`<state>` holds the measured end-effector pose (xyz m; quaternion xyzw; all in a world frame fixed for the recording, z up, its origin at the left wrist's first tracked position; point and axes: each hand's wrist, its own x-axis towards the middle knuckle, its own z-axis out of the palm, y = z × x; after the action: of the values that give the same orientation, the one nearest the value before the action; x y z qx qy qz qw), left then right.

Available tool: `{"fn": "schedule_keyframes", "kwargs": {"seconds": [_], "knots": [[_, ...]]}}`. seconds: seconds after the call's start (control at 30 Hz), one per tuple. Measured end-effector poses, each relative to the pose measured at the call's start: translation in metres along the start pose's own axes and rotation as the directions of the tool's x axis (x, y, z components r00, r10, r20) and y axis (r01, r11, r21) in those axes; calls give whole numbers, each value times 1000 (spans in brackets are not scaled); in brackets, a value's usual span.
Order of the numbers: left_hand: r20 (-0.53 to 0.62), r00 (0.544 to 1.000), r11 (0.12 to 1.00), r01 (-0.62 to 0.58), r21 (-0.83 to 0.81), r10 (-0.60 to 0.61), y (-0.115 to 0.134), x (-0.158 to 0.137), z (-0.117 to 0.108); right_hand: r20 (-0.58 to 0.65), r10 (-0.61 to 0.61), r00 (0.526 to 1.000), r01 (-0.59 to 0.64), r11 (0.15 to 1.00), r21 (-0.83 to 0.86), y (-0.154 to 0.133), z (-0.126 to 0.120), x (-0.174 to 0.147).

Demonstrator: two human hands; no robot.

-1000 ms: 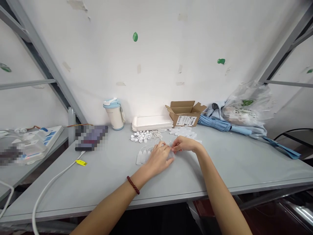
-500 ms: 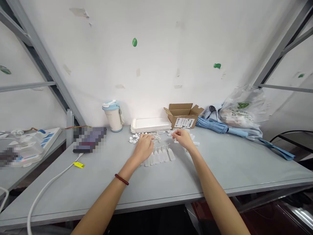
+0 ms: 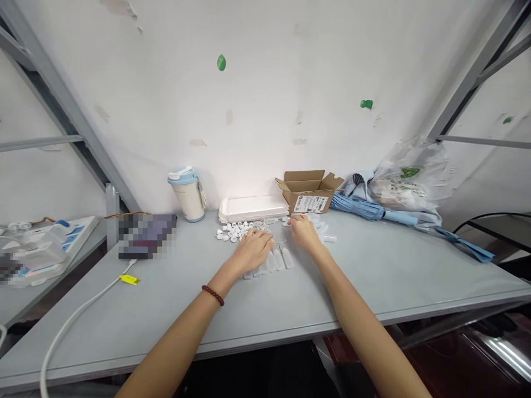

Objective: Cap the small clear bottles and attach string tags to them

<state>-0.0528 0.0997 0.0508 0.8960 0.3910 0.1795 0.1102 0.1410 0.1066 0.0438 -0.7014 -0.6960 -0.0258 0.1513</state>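
My left hand (image 3: 253, 250) lies with fingers stretched out over the upper ends of a row of small translucent tubes (image 3: 271, 262), which have thin cords at their tops. It hides part of the row. Just right of it, my right hand (image 3: 306, 233) has its fingertips pinched together; what they hold, if anything, is too small to make out. Loose translucent tubes (image 3: 323, 230) lie beside and behind the right hand. Small white caps (image 3: 233, 228) are heaped behind the left hand, next to a tangle of white cords (image 3: 261, 225).
White trays (image 3: 254, 208) and an open cardboard box (image 3: 308, 193) stand at the back. A blue-lidded cup (image 3: 187, 194) is to their left, near a dark pixelated device (image 3: 151, 237) with a white cable (image 3: 78, 315). On the right lie a folded blue umbrella (image 3: 363, 209) and a plastic bag (image 3: 410, 174).
My left hand has moved right from beside the caps, its fingers now spread over the row of tubes. My right hand stays pinched, shifted slightly. The view has tilted a little.
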Motion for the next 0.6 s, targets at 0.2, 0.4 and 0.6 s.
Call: {"fn": "schedule_keyframes", "kwargs": {"seconds": [0.2, 0.4, 0.6], "knots": [[77, 995, 996, 54, 65, -59, 2, 6, 2, 61, 5, 998, -2, 999, -48, -1, 2, -1], [42, 998, 998, 53, 40, -55, 0, 7, 3, 91, 18, 996, -12, 998, -66, -7, 7, -3], [-165, 980, 992, 104, -70, -114, -6, 3, -4, 116, 0, 993, 6, 999, -52, -10, 5, -4]]}}
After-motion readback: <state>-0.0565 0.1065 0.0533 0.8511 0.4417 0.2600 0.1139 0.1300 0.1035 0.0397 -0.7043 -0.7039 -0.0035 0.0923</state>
